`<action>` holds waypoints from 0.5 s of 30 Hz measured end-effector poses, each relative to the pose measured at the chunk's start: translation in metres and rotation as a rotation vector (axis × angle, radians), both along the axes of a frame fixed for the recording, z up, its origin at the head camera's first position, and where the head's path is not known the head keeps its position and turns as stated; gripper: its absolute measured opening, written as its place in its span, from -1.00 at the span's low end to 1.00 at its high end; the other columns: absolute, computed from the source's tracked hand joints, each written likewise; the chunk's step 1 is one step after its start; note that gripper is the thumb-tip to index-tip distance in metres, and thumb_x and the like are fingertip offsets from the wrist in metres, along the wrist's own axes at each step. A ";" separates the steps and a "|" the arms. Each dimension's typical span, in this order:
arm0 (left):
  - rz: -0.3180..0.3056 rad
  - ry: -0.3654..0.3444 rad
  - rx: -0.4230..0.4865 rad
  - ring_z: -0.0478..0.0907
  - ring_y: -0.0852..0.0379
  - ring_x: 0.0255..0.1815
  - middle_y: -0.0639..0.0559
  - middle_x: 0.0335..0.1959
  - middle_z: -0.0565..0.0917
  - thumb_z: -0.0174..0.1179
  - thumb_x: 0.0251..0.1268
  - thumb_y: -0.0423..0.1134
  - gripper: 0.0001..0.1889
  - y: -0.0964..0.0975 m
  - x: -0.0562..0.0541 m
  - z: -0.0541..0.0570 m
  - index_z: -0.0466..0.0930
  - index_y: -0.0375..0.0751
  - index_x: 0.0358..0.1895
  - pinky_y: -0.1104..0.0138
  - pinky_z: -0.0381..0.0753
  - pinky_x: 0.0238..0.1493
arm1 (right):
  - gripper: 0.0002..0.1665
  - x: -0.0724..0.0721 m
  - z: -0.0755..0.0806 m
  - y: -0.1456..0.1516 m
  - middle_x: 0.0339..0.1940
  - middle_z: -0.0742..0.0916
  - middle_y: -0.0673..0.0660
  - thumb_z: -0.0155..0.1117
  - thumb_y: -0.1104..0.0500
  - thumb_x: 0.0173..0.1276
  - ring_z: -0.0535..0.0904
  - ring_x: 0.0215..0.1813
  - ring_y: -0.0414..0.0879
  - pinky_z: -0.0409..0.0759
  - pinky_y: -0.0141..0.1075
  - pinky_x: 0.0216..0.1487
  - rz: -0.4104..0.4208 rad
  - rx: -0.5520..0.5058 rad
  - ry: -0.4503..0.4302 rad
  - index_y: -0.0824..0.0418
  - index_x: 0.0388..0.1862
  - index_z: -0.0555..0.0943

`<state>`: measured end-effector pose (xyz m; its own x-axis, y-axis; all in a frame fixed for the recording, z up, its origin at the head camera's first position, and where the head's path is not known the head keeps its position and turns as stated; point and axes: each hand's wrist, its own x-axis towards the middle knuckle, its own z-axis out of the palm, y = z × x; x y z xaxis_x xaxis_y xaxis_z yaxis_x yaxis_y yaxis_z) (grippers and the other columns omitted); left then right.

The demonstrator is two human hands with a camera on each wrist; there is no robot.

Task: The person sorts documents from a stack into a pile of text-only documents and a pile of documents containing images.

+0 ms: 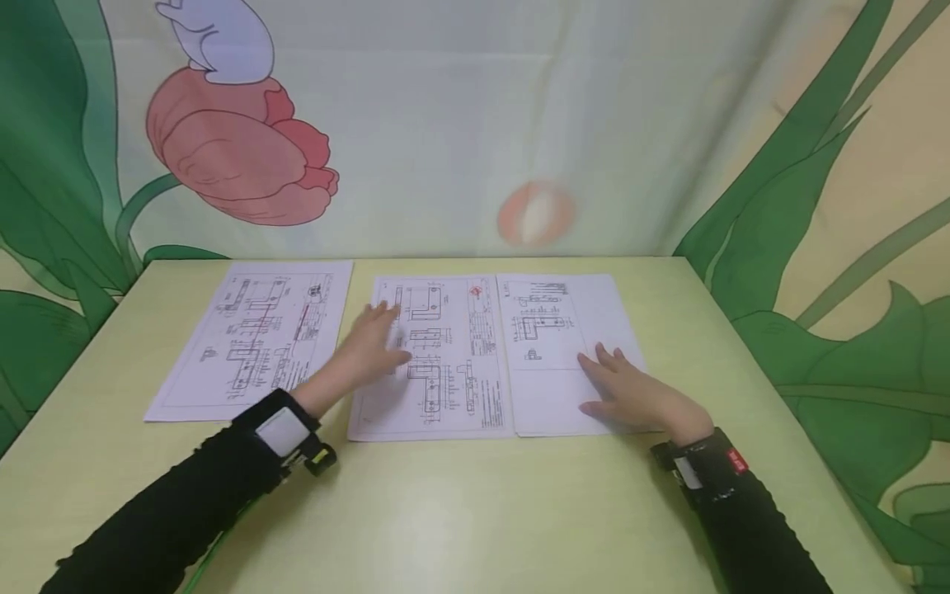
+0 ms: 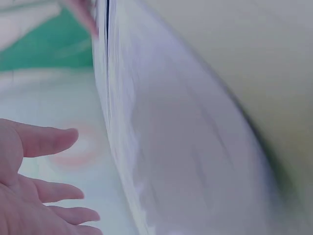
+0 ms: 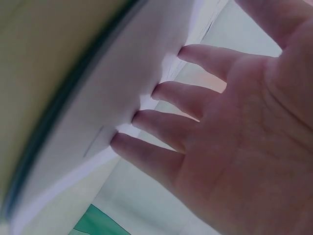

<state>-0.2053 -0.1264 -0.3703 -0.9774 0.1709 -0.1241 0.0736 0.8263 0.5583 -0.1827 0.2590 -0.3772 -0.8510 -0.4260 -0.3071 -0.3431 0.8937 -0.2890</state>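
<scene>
Three sets of printed technical drawings lie in a row on the table. My left hand is over the left edge of the middle drawing, fingers spread and holding nothing. In the left wrist view, the left hand shows its thumb and fingers apart, beside the blurred sheet. On the right-hand drawing, my right hand rests with spread fingers near its right edge. The right wrist view shows the right hand's fingertips touching the paper.
Another drawing, with red lines on it, lies at the left of the pale yellow-green table. A curtain printed with flowers and leaves hangs behind the table. Black sleeves and wrist straps cover both forearms.
</scene>
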 end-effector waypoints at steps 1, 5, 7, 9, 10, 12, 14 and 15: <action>0.033 -0.013 -0.008 -0.27 -0.33 0.51 -0.36 0.50 -0.14 0.24 0.19 -0.19 -0.12 -0.018 0.000 0.001 -0.07 -0.37 0.47 -0.14 -0.20 0.42 | -0.10 0.001 0.000 0.001 0.51 -0.03 0.42 0.13 -0.10 0.38 -0.19 0.48 0.44 -0.06 0.23 0.40 -0.003 -0.003 -0.005 0.22 0.52 0.01; 0.167 -0.066 -0.078 -0.11 -0.48 0.42 -0.55 0.41 -0.02 0.25 0.17 -0.12 -0.07 -0.088 0.002 0.003 -0.09 -0.53 0.43 -0.23 -0.05 0.36 | -0.10 0.004 -0.001 0.003 0.50 -0.02 0.44 0.12 -0.12 0.38 -0.19 0.46 0.47 -0.07 0.25 0.39 -0.005 -0.016 -0.014 0.24 0.51 0.03; 0.222 -0.071 -0.127 0.04 -0.54 0.30 -0.63 0.31 0.10 0.26 0.16 -0.08 -0.06 -0.119 0.004 0.003 -0.07 -0.62 0.39 -0.25 0.05 0.29 | -0.10 0.005 -0.001 0.003 0.50 -0.01 0.44 0.12 -0.12 0.38 -0.19 0.47 0.47 -0.07 0.26 0.38 -0.011 -0.023 -0.016 0.24 0.51 0.03; 0.273 -0.065 -0.176 0.19 -0.53 0.12 -0.64 0.15 0.27 0.27 0.12 -0.05 -0.12 -0.145 0.008 0.003 0.10 -0.65 0.31 -0.22 0.17 0.16 | -0.10 0.007 -0.002 0.003 0.51 -0.01 0.43 0.13 -0.12 0.37 -0.20 0.47 0.46 -0.07 0.26 0.38 -0.017 -0.031 -0.020 0.23 0.51 0.03; 0.291 -0.055 -0.200 0.24 -0.51 0.02 -0.63 0.06 0.35 0.29 0.10 -0.04 -0.17 -0.156 0.010 0.003 0.20 -0.66 0.24 -0.20 0.19 0.06 | -0.10 0.007 -0.002 0.003 0.51 -0.02 0.42 0.13 -0.12 0.37 -0.20 0.47 0.45 -0.08 0.26 0.38 -0.022 -0.036 -0.023 0.22 0.51 0.03; 0.308 -0.038 -0.242 0.28 -0.42 -0.15 -0.57 -0.12 0.45 0.29 0.07 -0.02 -0.27 -0.176 0.015 0.001 0.34 -0.65 0.08 -0.13 0.16 -0.11 | -0.09 0.008 -0.004 0.003 0.51 -0.02 0.43 0.14 -0.11 0.36 -0.20 0.47 0.45 -0.08 0.26 0.38 -0.022 -0.043 -0.023 0.22 0.51 0.03; 0.339 -0.046 -0.263 0.28 -0.35 -0.23 -0.49 -0.24 0.47 0.31 0.04 0.00 -0.31 -0.189 0.020 0.001 0.38 -0.65 -0.06 -0.07 0.12 -0.19 | -0.09 0.007 -0.005 0.003 0.51 -0.02 0.43 0.15 -0.12 0.36 -0.20 0.47 0.45 -0.07 0.25 0.39 -0.020 -0.045 -0.021 0.22 0.51 0.03; 0.345 -0.052 -0.272 0.28 -0.34 -0.24 -0.48 -0.27 0.48 0.32 0.04 0.02 -0.31 -0.195 0.022 0.000 0.39 -0.64 -0.08 -0.07 0.11 -0.20 | -0.09 0.007 -0.006 0.004 0.51 -0.02 0.43 0.15 -0.12 0.35 -0.20 0.47 0.45 -0.07 0.25 0.39 -0.019 -0.047 -0.020 0.22 0.51 0.03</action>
<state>-0.1829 -0.3210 -0.3701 -0.9628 -0.2099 -0.1701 -0.2547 0.9151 0.3125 -0.1755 0.2626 -0.3829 -0.8532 -0.4238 -0.3039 -0.3198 0.8855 -0.3371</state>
